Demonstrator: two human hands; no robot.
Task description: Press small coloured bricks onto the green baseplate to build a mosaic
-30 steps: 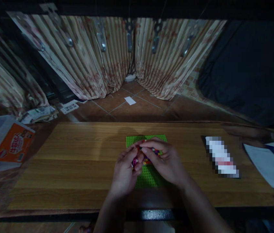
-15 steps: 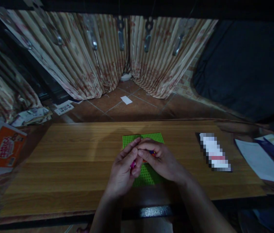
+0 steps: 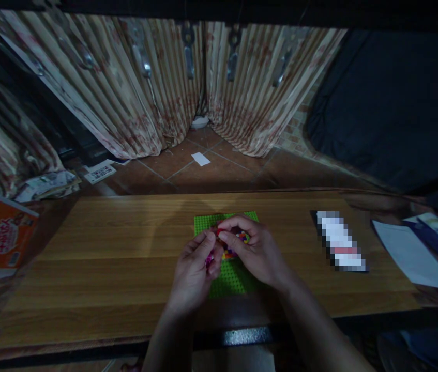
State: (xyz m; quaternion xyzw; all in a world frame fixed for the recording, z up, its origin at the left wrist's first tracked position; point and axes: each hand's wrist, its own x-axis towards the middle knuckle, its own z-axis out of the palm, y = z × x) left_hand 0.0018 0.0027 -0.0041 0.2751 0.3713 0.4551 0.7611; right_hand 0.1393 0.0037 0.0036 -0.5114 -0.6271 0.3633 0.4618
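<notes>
A green studded baseplate (image 3: 224, 287) lies on the wooden table, partly covered by my hands. Small multicoloured toy bricks (image 3: 228, 253) sit on its middle, half hidden behind my fingers. My left hand (image 3: 193, 266) is closed, with magenta toy bricks (image 3: 208, 259) showing in its curled fingers. Thumb and forefinger of my right hand (image 3: 261, 253) pinch a small red toy brick (image 3: 219, 232) just beside the left fingertips. Both hands are above the plate, their fingertips close together.
On the table's right lies a blurred-out dark-edged object (image 3: 341, 243), with white paper (image 3: 416, 253) beyond it. An orange printed package (image 3: 3, 235) is at the left. Striped curtains (image 3: 133, 93) hang past the tiled floor (image 3: 180, 165).
My fingertips have parted a little, and the red brick now shows in the right hand's pinch. More of the coloured bricks on the plate is visible.
</notes>
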